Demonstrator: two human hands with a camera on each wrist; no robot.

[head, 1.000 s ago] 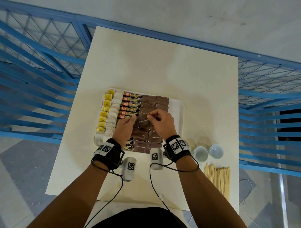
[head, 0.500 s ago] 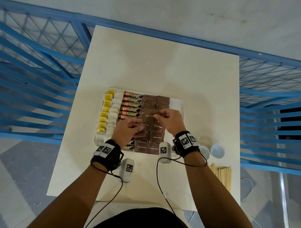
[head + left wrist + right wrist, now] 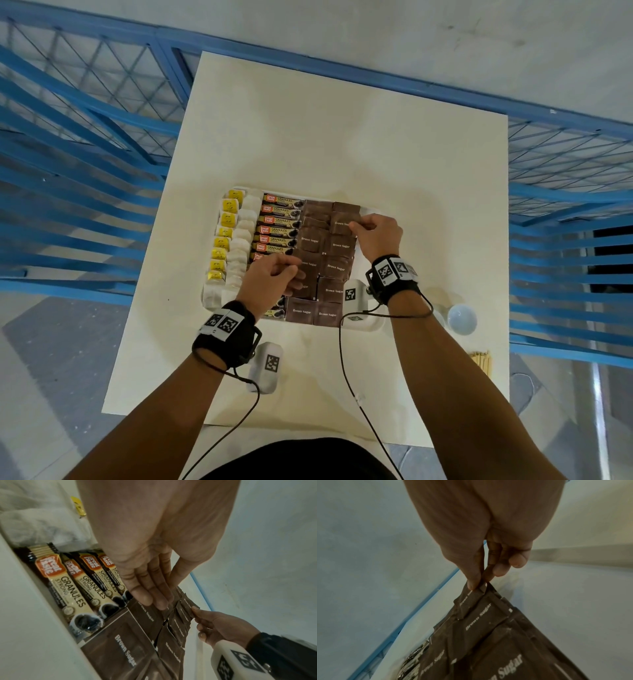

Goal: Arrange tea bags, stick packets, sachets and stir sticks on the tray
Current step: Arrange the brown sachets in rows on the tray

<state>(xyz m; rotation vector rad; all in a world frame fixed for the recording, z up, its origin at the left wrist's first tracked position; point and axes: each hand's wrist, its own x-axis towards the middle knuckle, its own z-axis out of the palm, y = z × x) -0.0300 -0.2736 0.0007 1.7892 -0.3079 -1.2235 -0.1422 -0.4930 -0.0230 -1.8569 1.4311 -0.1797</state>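
The tray (image 3: 371, 326) sits on the desk (image 3: 342, 137) and looks mostly filled: tea bags (image 3: 241, 236) along its left edge, stick packets (image 3: 279, 228) beside them, brown sugar sachets (image 3: 329, 267) covering its middle. The right hand (image 3: 378, 236) pinches one sachet (image 3: 469, 601) at the tray's far right; the left hand (image 3: 270, 282) presses flat, straight fingers on sachets nearer. The stir sticks (image 3: 481, 359) lie off the tray, right of it, seemingly the step left.
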